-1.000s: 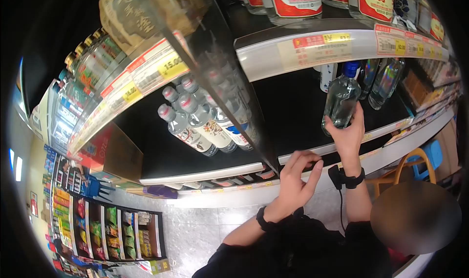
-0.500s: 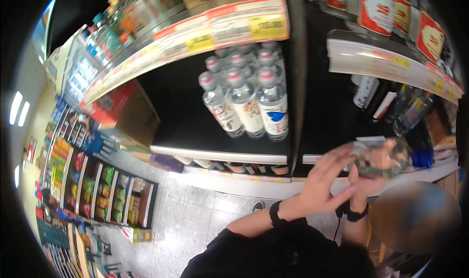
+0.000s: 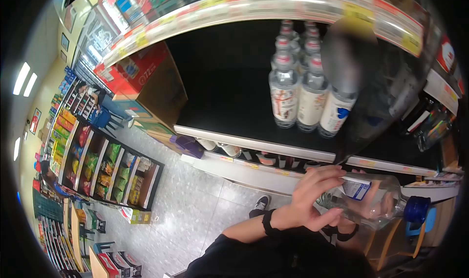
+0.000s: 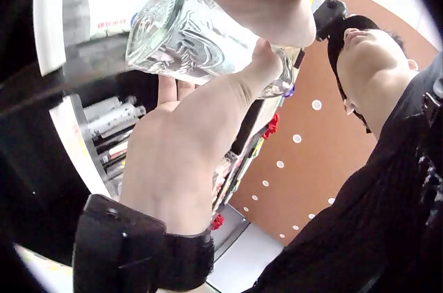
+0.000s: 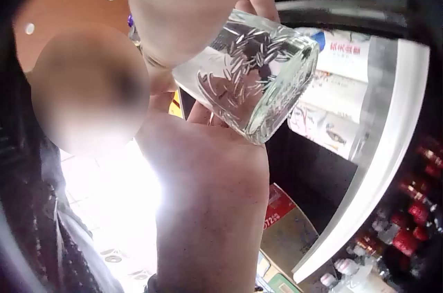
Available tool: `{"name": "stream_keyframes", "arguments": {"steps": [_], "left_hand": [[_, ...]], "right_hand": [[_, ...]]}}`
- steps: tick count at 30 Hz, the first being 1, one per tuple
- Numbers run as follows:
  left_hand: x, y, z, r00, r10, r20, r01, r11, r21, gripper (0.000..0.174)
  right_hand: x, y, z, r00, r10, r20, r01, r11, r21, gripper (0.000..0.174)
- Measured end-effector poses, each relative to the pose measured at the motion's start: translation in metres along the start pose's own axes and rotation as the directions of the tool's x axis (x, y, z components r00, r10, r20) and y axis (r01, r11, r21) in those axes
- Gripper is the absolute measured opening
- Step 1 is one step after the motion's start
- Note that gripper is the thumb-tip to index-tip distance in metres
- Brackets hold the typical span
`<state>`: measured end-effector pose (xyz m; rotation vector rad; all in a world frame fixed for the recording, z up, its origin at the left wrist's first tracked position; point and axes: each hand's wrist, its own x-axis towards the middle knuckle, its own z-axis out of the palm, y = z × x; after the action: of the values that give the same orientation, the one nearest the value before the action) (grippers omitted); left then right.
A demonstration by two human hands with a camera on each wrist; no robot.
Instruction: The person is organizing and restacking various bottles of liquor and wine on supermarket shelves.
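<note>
A clear glass bottle [image 3: 386, 200] with a blue cap [image 3: 416, 209] lies on its side in the air before the shelf, cap pointing right. A small white-and-blue label [image 3: 360, 188] faces up through the glass. My left hand [image 3: 312, 198] grips the base end, fingers over the top and thumb below. From beneath and behind, my right hand [image 4: 190, 137] holds the same bottle; the bottle and left hand mostly hide it in the head view. Etched-looking lines mark the bottle's glass [image 5: 259, 71] in the right wrist view.
Several clear bottles with pinkish-white caps [image 3: 285, 95] stand on the black shelf [image 3: 224, 90] ahead. A red box [image 3: 141, 75] sits at its left end. Price tags line the upper shelf edge [image 3: 268, 7]. Snack racks [image 3: 105, 168] stand at left, and a wooden chair [image 3: 391, 244] at lower right.
The bottle, upright in my right hand at the shelf, has come out toward me and tipped onto its side. My left hand has moved over and taken its base end. The view has swung left.
</note>
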<state>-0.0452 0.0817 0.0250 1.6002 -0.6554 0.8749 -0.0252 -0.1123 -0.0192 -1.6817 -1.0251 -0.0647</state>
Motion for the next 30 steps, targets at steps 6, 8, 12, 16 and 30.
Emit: {"name": "stream_keyframes", "arguments": {"steps": [6,8,12,16,30], "left_hand": [[0.002,-0.008,-0.102,0.998,-0.056,-0.028,0.060,0.985,0.161,0.044],[0.003,-0.012,-0.131,0.996,-0.077,-0.051,0.085,0.976,0.199,0.044],[0.010,-0.025,-0.177,0.983,-0.170,-0.065,0.180,0.956,0.232,0.048],[0.023,-0.035,-0.204,0.952,-0.306,-0.008,0.297,0.916,0.269,0.056],[0.039,-0.063,-0.227,0.740,-0.642,0.200,0.670,0.729,-0.142,0.072]], "right_hand": [[0.060,0.018,0.108,0.957,-0.118,-0.266,-0.016,0.891,-0.453,0.103],[0.093,0.013,0.132,0.954,-0.113,-0.277,-0.018,0.902,-0.432,0.100],[0.162,-0.001,0.180,0.872,-0.091,-0.480,0.033,0.991,-0.129,0.085],[0.201,0.015,0.203,0.732,-0.137,-0.667,-0.054,0.965,-0.257,0.072],[0.239,0.024,0.211,0.700,-0.001,-0.715,-0.215,0.953,-0.212,0.089]]}}
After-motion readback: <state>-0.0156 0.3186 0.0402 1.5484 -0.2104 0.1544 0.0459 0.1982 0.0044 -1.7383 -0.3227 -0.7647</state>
